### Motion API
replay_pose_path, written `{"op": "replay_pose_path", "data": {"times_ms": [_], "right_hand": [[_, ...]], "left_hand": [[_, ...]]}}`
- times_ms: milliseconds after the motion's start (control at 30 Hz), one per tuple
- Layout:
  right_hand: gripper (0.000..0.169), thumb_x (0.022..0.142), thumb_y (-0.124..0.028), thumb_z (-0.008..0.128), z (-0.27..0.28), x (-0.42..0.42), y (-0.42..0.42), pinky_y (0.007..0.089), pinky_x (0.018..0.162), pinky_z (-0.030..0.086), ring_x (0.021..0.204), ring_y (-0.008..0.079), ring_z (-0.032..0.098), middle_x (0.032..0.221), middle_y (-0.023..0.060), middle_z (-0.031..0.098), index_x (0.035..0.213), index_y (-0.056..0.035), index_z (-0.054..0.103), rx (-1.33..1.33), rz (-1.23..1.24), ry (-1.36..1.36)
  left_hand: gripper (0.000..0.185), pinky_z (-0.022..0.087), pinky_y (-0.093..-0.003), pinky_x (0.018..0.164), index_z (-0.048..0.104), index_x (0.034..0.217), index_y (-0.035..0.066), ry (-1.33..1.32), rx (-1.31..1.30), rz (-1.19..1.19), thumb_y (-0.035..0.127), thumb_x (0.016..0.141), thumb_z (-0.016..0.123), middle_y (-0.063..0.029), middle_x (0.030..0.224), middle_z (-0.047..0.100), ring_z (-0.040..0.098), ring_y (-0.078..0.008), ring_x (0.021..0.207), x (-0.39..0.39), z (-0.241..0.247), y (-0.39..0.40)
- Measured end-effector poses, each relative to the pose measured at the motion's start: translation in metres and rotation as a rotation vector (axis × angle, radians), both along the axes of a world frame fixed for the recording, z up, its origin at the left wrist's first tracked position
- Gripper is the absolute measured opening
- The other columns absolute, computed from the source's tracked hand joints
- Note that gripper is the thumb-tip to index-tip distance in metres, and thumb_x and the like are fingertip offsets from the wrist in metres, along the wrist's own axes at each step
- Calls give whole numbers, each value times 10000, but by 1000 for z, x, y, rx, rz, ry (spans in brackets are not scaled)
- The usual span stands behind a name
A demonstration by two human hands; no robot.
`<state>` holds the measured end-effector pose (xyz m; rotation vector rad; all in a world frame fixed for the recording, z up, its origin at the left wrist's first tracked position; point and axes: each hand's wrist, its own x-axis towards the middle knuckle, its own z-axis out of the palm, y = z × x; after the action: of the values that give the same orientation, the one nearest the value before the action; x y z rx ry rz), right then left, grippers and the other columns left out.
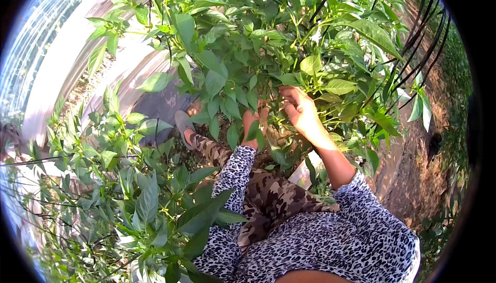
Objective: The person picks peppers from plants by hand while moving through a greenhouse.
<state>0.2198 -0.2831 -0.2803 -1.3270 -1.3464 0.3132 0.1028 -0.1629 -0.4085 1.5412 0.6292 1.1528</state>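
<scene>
Leafy pepper plants (221, 77) fill the space in front of me, with a small white flower (317, 35) among the upper leaves. My right hand (301, 108) reaches into the lower foliage. Its thumb stands apart from the fingers, and no object shows between them; the fingertips are at the edge of the leaves. To its left, my left hand (255, 122) is low among the stems. Leaves cover part of that hand, so its grip is hidden. No pepper fruit can be made out clearly near either hand.
Dark support strings (420, 56) slant through the plants at the right. Another pepper plant (155, 201) crowds my left arm. Pale plastic sheeting (124, 77) lies at the left, a bare soil path (410, 166) at the right. My shoe (184, 126) rests beneath the leaves.
</scene>
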Motion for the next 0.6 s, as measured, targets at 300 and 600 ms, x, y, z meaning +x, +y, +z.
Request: {"op": "replay_pose_path", "data": {"times_ms": [300, 600], "right_hand": [[255, 729, 59, 447, 2, -13, 6, 325, 842, 446, 974, 276, 566, 1063, 170, 553, 976, 40, 507, -18, 40, 53], [149, 784, 26, 498, 5, -10, -5, 285, 568, 467, 604, 136, 591, 695, 77, 591, 898, -29, 575, -519, 433, 8]], "left_hand": [[125, 386, -241, 637, 510, 915, 65, 11, -244, -98, 0, 810, 528, -6, 792, 514, 476, -98, 709, 5, -10, 21], [137, 430, -255, 597, 531, 979, 49, 198, -152, 161, 75, 845, 525, -44, 848, 597, 541, -120, 692, 11, -12, 24]]}}
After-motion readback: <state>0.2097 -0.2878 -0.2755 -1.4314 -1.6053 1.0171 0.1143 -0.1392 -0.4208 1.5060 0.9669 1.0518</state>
